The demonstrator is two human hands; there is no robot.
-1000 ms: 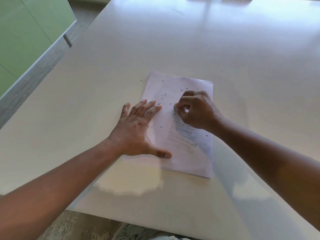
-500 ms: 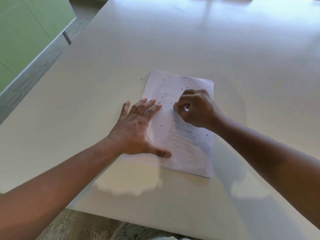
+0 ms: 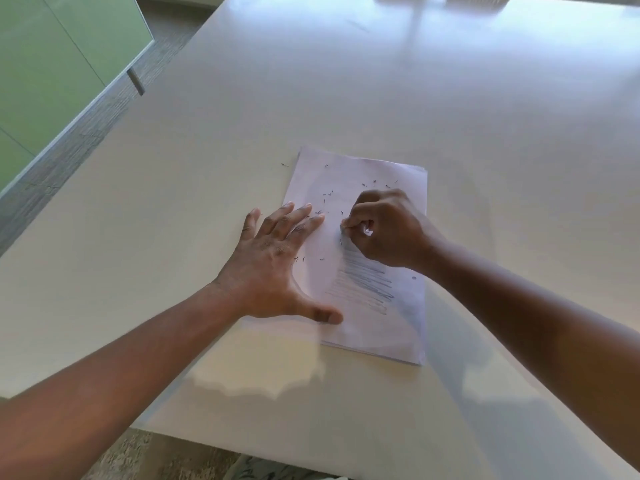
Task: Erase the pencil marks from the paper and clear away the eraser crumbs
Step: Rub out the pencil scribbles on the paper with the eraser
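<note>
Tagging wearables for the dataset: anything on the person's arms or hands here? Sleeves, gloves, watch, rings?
Nothing worn that shows. The left hand and right hand are bare: no gloves, rings or watch visible. Both forearms are bare up to the frame edge, with no sleeve, band or marking in view. Fingers are uncovered.

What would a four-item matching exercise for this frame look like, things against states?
Things:
1. left hand
2. right hand
3. pencil marks
4. eraser crumbs

States:
a. scattered over the paper's far half
b. fingers curled round a small white eraser
c. flat, fingers spread, pressing the paper
d. dark lines on the paper's near half

Pairs: 1-c, 2-b, 3-d, 4-a
</note>
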